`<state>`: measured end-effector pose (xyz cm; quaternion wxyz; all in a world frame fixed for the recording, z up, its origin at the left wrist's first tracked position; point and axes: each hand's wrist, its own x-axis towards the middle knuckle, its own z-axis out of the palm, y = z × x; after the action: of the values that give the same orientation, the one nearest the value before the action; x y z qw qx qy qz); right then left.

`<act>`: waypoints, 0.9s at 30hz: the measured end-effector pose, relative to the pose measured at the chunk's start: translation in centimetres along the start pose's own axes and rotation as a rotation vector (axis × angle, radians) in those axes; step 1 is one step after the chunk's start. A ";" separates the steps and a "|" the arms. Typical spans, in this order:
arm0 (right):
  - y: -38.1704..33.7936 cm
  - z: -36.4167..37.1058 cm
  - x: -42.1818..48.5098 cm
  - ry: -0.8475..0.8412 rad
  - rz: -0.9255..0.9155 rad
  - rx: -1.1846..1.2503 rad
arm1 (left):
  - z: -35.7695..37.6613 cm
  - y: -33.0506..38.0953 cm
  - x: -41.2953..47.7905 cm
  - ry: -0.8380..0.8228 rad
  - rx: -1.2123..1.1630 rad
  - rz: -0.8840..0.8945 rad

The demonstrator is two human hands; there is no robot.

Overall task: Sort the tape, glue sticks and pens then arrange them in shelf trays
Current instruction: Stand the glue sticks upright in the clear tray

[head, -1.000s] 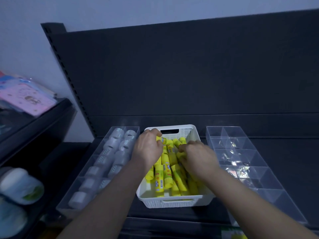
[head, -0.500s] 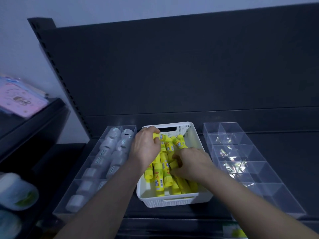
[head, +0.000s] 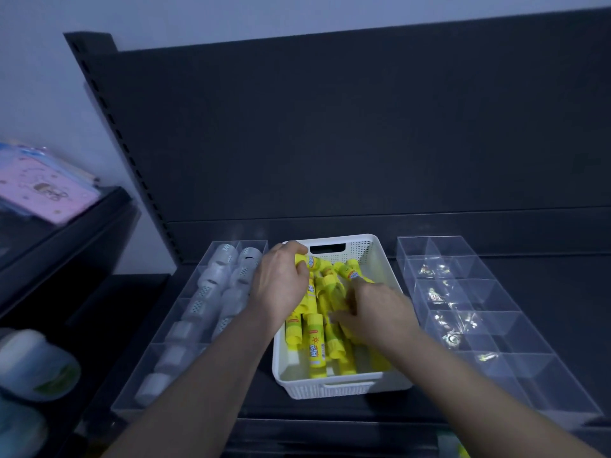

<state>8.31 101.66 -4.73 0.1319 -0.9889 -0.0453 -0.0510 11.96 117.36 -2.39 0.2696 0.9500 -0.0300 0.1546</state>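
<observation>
Left hand grip curls round glue stick at white basket far end, likely straightening; right hand grip unclear.

A wide-angle camera worn on the person's head is looking forward and down onto a dark shelf from close above. The white basket of glue sticks is sitting at the centre of the frame, flanked by the left clear tray and the right clear tray. The left forearm and right forearm are reaching in from the bottom edge, while the shelf's back panel is filling the upper half.
</observation>
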 end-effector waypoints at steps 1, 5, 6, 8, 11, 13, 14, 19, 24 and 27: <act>-0.3 0.3 0.1 0.004 -0.011 0.005 | 0.0 0.1 0.0 -0.006 -0.006 0.004; -0.9 0.6 1.1 0.002 -0.071 -0.037 | 0.1 0.0 0.3 -0.002 -0.021 0.012; -0.9 0.5 1.1 -0.022 -0.091 -0.035 | 0.0 -0.1 0.4 0.006 -0.024 0.012; -0.6 0.4 0.9 -0.071 -0.122 -0.004 | -0.2 -0.4 0.7 0.025 -0.032 0.012; -0.3 -0.2 0.7 -0.069 -0.115 0.026 | -0.3 -0.4 0.9 0.056 -0.056 0.007; -0.1 -1.0 0.9 0.005 -0.075 0.085 | -0.1 -0.1 0.9 0.083 -0.097 0.008; 0.1 -1.4 1.0 0.064 -0.057 0.146 | 0.1 0.1 1.1 0.096 -0.129 0.009; 3.7 -4.7 1.7 0.276 -0.009 0.410 | 1.4 3.0 2.6 0.145 -0.245 0.078; 9.5 -9.0 2.1 0.368 0.077 0.305 | 4.0 8.1 4.4 0.127 -0.299 0.173; 13.4 -10.6 2.9 0.330 0.121 0.308 | 6.2 11.7 6.1 0.079 -0.311 0.171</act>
<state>11.63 86.21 2.39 0.2899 -0.9362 0.0290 -0.1967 17.87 104.33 0.34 0.4002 0.8840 -0.1236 0.2078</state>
